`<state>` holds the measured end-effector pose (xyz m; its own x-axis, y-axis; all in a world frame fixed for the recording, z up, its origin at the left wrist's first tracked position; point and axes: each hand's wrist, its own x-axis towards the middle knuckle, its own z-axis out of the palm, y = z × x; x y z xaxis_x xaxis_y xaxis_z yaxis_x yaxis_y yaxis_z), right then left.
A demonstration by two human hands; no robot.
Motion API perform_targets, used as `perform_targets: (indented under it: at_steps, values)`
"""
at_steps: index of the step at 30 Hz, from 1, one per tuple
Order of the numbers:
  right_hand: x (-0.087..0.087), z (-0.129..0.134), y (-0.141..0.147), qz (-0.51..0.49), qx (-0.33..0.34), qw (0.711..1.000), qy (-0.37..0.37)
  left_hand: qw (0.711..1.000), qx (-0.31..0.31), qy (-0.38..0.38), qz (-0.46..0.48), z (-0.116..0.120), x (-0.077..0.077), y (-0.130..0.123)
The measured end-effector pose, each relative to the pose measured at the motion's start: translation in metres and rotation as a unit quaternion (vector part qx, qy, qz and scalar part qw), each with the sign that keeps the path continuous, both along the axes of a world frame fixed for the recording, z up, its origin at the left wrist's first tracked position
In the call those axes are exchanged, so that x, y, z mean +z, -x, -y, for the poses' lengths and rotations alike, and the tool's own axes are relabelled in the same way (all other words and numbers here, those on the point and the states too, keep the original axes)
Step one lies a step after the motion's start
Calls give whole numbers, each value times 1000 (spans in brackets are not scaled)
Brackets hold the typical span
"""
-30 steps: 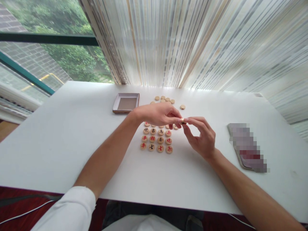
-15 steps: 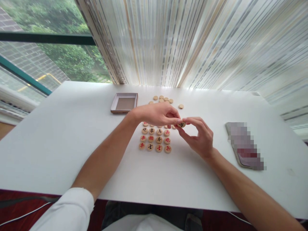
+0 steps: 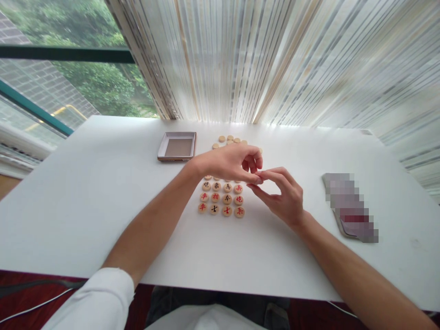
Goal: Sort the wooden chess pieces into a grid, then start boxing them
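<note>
My left hand [image 3: 233, 161] reaches across the rows of xiangqi pieces. Its fingers are curled and stand apart from the thumb, whose tip meets the fingertips of my right hand [image 3: 283, 197]. The right thumb and index finger are in a pinch; the xiangqi piece seen there a moment earlier is hidden by the fingertips. Below the hands, wooden xiangqi pieces [image 3: 227, 199] with red or black characters lie face up in a neat grid. My left hand and forearm cover the grid's far rows.
Behind my left hand, several blank-side-up pieces [image 3: 222, 138] are scattered on the white table [image 3: 120, 192]. An open shallow box [image 3: 177, 158] stands at the back left. A blurred phone-like object [image 3: 350, 206] lies to the right. Striped curtains [image 3: 233, 59] hang along the far edge.
The left index finger has lifted away from its thumb. The black-marked xiangqi piece that showed between both hands is now out of sight at the fingertips. The grid has not changed.
</note>
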<state>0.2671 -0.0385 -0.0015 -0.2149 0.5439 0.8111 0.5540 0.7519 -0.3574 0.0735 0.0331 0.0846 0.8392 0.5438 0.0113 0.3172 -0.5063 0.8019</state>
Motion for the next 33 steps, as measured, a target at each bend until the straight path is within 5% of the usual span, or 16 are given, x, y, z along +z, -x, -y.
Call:
perform_targets:
  at_steps: [33]
  values:
    - [1, 1, 2, -19, -48, 999, -14, 999, 4, 29, 19, 3, 0, -2]
